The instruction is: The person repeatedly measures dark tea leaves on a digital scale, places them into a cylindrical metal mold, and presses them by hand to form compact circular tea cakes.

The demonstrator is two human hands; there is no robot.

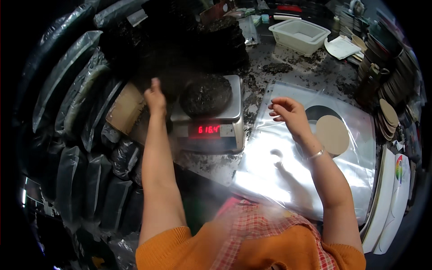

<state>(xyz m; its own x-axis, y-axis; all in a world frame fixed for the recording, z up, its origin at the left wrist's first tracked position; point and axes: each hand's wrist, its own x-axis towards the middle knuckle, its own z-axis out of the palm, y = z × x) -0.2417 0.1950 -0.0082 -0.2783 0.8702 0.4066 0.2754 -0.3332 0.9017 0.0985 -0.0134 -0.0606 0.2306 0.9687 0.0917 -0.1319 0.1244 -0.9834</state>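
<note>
A round, dark, crinkled cake of dried flaky material (206, 96) lies on the metal pan of a digital scale (211, 130) with a lit red display. My left hand (155, 99) is just left of the scale, near the dark heap; one digit points up, and the other fingers are hard to make out. Over a stack of clear plastic bags (265, 166) hovers my right hand (290, 116), its fingers loosely bent and apart, with nothing seen in them. Beside its wrist, a beige round disc (332, 135) rests on the bags, partly covering a dark disc (315, 112).
Dark stacked cakes (225, 42) rise behind the scale. Filled plastic bags (67, 90) crowd the left side, near a cardboard piece (126, 108). A white plastic tub (299, 36) stands at the back right. More beige discs (388, 114) lean at the right, and dark crumbs litter the table.
</note>
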